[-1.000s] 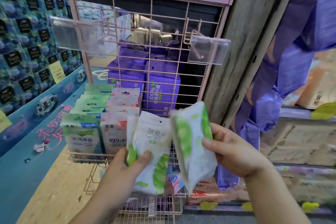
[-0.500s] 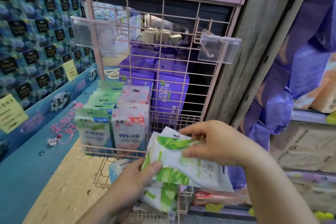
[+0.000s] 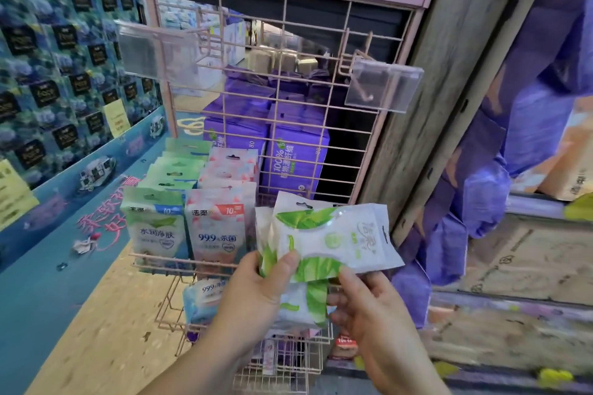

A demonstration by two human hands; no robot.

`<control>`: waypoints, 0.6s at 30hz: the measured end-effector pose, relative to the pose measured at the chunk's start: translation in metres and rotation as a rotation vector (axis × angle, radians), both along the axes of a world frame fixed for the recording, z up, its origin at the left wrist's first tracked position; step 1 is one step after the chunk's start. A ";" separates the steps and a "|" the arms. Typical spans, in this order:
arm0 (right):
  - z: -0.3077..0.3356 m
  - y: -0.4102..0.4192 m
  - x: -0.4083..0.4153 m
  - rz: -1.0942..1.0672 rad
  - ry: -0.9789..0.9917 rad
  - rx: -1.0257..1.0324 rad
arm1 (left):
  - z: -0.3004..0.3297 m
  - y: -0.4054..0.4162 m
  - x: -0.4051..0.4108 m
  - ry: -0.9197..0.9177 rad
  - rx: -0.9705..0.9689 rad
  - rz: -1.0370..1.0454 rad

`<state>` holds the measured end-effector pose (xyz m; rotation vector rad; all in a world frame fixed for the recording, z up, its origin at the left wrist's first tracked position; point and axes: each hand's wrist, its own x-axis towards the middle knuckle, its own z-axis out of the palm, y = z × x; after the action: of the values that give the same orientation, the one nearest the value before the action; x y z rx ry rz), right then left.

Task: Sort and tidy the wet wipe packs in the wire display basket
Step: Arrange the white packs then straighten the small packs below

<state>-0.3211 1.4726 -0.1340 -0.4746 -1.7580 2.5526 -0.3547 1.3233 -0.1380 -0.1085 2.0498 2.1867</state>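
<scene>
1. Left hand: thumb clamped over the front of a small stack of white-and-green wipe packs, fingers behind. Top pack lies sideways, hang-hole end pointing right.
2. Right hand: fingers loosely curled under the stack's lower right edge, fingertips touching the top pack; support more than a real grip, thumb position unclear.
3. Stack sits just in front of the wire display basket, over its vacant right-hand slot. Green packs and pink packs already stand upright in two rows to the left.
4. Risk: the stack fans out. Only the left thumb pins it, film looks slick, packs already offset. If the right hand lets go to re-grip, a lower pack likely slides out.
5. Risk: a dropped pack lands in the lower basket among mixed stock, or on the floor. A blue pack already sits below the top tier.
6. Risk: orientation mismatch. Top pack is rotated relative to the upright rows; inserted as is, the facing won't match.
7. Risk: pack corners or the hang tab snag on the front wire during insertion and tip the neighbouring pink row.
8. Suggest squaring the stack and rotating it upright before lowering in.
</scene>
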 end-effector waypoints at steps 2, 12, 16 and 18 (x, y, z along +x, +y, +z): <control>0.005 0.004 -0.002 -0.093 0.043 0.011 | -0.005 0.002 0.000 0.030 -0.048 -0.024; 0.024 0.032 -0.023 0.113 0.032 0.439 | 0.001 0.005 -0.020 0.077 -0.017 -0.169; 0.030 0.016 -0.043 0.239 0.069 0.343 | 0.010 0.014 -0.040 0.074 0.052 -0.149; 0.042 0.019 -0.054 0.367 0.170 0.337 | 0.015 0.017 -0.053 0.133 0.031 -0.126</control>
<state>-0.3751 1.4921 -0.0922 0.0812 -2.3202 2.3262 -0.4081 1.3398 -0.1234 0.1696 2.0269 2.2024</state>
